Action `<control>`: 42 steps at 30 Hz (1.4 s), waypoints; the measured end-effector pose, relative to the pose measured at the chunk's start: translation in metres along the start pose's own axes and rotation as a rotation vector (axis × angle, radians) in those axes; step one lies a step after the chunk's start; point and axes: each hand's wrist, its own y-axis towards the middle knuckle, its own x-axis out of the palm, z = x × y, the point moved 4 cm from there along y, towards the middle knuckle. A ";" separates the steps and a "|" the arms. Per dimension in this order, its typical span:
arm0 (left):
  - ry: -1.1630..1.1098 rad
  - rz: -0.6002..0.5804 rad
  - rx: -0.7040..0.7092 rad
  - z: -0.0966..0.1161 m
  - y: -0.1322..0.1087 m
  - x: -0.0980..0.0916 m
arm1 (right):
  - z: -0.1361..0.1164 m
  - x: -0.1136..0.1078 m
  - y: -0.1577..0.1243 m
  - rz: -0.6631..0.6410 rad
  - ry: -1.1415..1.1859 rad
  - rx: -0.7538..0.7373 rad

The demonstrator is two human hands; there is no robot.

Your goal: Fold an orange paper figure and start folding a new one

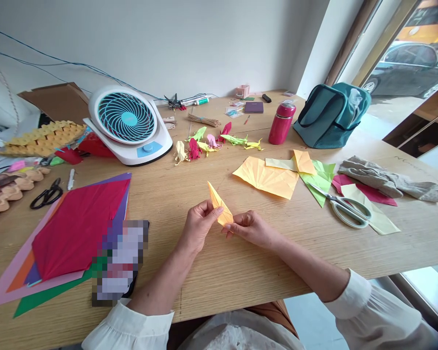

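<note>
A narrow folded piece of orange origami paper is held up above the table, its pointed end toward the upper left. My left hand pinches its middle between thumb and fingers. At the lower right end, my right hand grips the paper's tip with thumb and forefinger. Just beyond my hands lies a creased, unfolded orange sheet. Small folded paper animals in red, green, pink and cream sit in a group farther back.
Green-handled scissors rest on paper scraps at right, near a grey cloth. Coloured sheets, a blurred phone and black scissors lie at left. A fan, red bottle and teal bag stand behind.
</note>
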 end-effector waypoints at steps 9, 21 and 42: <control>-0.042 0.013 -0.058 -0.002 0.002 -0.003 | 0.000 0.001 -0.001 0.010 0.011 0.022; -0.026 0.059 -0.063 -0.006 0.005 -0.009 | 0.006 0.001 0.000 -0.034 -0.022 0.012; -0.060 0.047 -0.073 -0.005 0.005 -0.008 | 0.002 -0.001 -0.001 -0.030 -0.026 0.032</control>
